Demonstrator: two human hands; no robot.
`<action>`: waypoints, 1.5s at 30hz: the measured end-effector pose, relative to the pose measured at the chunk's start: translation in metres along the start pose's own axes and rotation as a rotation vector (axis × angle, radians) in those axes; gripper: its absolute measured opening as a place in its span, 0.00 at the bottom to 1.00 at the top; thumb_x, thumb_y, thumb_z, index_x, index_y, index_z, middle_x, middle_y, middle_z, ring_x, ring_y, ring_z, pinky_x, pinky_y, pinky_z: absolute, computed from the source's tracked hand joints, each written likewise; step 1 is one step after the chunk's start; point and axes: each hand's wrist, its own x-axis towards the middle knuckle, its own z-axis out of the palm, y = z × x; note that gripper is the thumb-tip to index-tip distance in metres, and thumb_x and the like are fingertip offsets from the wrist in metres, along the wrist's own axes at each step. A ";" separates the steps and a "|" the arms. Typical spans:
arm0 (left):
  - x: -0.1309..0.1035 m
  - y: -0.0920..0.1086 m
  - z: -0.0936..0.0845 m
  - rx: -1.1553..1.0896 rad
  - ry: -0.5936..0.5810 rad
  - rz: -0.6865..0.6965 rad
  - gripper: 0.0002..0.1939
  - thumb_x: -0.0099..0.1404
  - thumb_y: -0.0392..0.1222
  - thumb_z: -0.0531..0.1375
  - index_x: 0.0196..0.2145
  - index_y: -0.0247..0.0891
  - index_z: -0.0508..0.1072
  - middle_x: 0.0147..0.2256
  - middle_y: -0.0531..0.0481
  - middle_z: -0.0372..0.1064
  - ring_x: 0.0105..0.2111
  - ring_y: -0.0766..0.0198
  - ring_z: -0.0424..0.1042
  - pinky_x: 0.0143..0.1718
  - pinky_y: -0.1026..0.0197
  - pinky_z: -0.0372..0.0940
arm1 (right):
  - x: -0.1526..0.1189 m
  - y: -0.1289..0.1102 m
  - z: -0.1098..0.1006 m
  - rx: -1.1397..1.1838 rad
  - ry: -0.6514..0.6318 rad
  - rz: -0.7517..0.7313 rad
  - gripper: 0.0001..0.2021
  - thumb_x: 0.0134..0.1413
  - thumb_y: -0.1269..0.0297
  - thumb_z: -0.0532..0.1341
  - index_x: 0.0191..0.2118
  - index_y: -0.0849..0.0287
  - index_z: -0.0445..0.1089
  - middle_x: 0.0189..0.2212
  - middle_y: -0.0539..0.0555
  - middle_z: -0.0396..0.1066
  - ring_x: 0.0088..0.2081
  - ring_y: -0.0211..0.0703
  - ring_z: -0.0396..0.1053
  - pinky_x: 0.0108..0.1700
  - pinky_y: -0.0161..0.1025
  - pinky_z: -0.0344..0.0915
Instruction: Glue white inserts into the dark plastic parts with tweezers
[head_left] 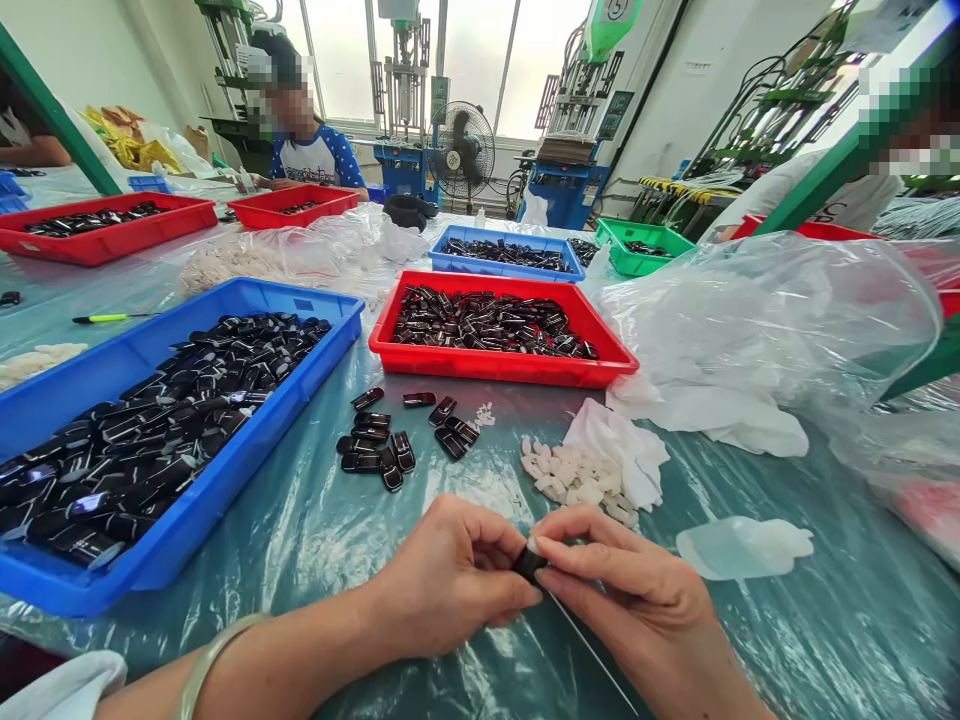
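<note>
Head view, my left hand: thumb and fingers pinched on the near-side end of a small black piece, a pale bangle around the forearm.
My right hand: fingertips closed on the same piece from the other side, at a whitish bit by its top.
Black piece: between my two hands, above the table, mostly hidden by fingers.
Thin pale rod: a thin rod slants down beside my right palm; I cannot tell whether I grip it.
Loose black pieces: a scatter of them beyond my left hand.
White pieces: a heap beyond my right hand, touching a crumpled cloth.
Bottle: translucent, lying to the right.
Trays: a blue one left and a red one ahead, both full of black pieces.
Across the table: a seated co-worker, near a fan.
</note>
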 end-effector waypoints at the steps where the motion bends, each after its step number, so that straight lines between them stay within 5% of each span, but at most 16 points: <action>1: 0.000 -0.001 0.000 0.011 0.000 0.010 0.02 0.47 0.33 0.59 0.22 0.32 0.71 0.16 0.55 0.62 0.18 0.72 0.60 0.21 0.68 0.57 | 0.000 0.000 0.000 -0.001 -0.008 0.003 0.09 0.50 0.72 0.61 0.34 0.50 0.76 0.30 0.51 0.71 0.31 0.38 0.71 0.31 0.32 0.68; 12: -0.001 0.007 -0.002 -0.029 0.049 -0.016 0.03 0.47 0.34 0.61 0.22 0.31 0.72 0.16 0.54 0.65 0.18 0.71 0.64 0.23 0.68 0.60 | 0.004 0.004 -0.003 0.040 -0.069 -0.056 0.11 0.54 0.71 0.58 0.41 0.51 0.72 0.34 0.52 0.69 0.36 0.39 0.70 0.36 0.35 0.68; 18: 0.001 0.014 -0.007 -0.185 0.137 -0.038 0.12 0.47 0.42 0.66 0.25 0.29 0.73 0.23 0.47 0.71 0.23 0.65 0.72 0.23 0.68 0.64 | 0.017 0.024 -0.004 -0.564 0.105 -0.207 0.08 0.56 0.69 0.54 0.36 0.59 0.71 0.34 0.57 0.68 0.39 0.47 0.66 0.41 0.46 0.61; 21: 0.002 0.012 -0.008 -0.235 0.107 -0.046 0.16 0.51 0.48 0.63 0.26 0.28 0.73 0.26 0.43 0.72 0.24 0.64 0.73 0.22 0.69 0.64 | 0.021 0.026 0.003 -0.643 0.100 -0.212 0.08 0.55 0.71 0.54 0.31 0.59 0.70 0.34 0.57 0.69 0.42 0.52 0.64 0.45 0.54 0.52; 25: 0.002 0.012 -0.006 -0.309 0.113 -0.077 0.21 0.54 0.52 0.59 0.26 0.26 0.73 0.25 0.42 0.71 0.24 0.62 0.74 0.22 0.69 0.64 | 0.023 0.025 0.010 -0.678 0.045 -0.206 0.11 0.55 0.72 0.53 0.26 0.58 0.69 0.32 0.54 0.69 0.41 0.49 0.64 0.46 0.53 0.49; 31: 0.001 0.011 -0.007 -0.270 0.083 -0.078 0.19 0.53 0.51 0.61 0.26 0.27 0.73 0.26 0.43 0.71 0.24 0.63 0.73 0.22 0.69 0.63 | 0.023 0.029 0.012 -0.625 0.044 -0.227 0.12 0.56 0.73 0.51 0.26 0.57 0.67 0.29 0.52 0.68 0.38 0.46 0.64 0.47 0.51 0.49; 35: 0.001 0.009 -0.005 -0.195 0.064 -0.109 0.13 0.46 0.42 0.65 0.28 0.29 0.74 0.25 0.46 0.71 0.25 0.64 0.72 0.25 0.67 0.64 | 0.023 0.021 0.003 -0.526 0.064 -0.217 0.09 0.57 0.70 0.52 0.31 0.57 0.68 0.30 0.52 0.70 0.36 0.43 0.67 0.43 0.45 0.58; 39: 0.001 0.006 -0.002 -0.111 0.034 -0.083 0.09 0.46 0.36 0.63 0.28 0.30 0.74 0.20 0.51 0.68 0.21 0.69 0.67 0.25 0.67 0.62 | 0.019 0.006 -0.009 -0.255 0.004 -0.058 0.06 0.56 0.66 0.56 0.31 0.57 0.70 0.29 0.51 0.72 0.31 0.38 0.70 0.32 0.34 0.66; 45: -0.001 0.003 -0.001 0.039 -0.010 0.029 0.06 0.49 0.34 0.59 0.26 0.31 0.74 0.19 0.54 0.63 0.20 0.72 0.59 0.23 0.68 0.56 | 0.013 -0.004 -0.012 0.034 -0.070 0.085 0.06 0.53 0.66 0.59 0.29 0.56 0.73 0.28 0.52 0.73 0.30 0.41 0.70 0.32 0.36 0.67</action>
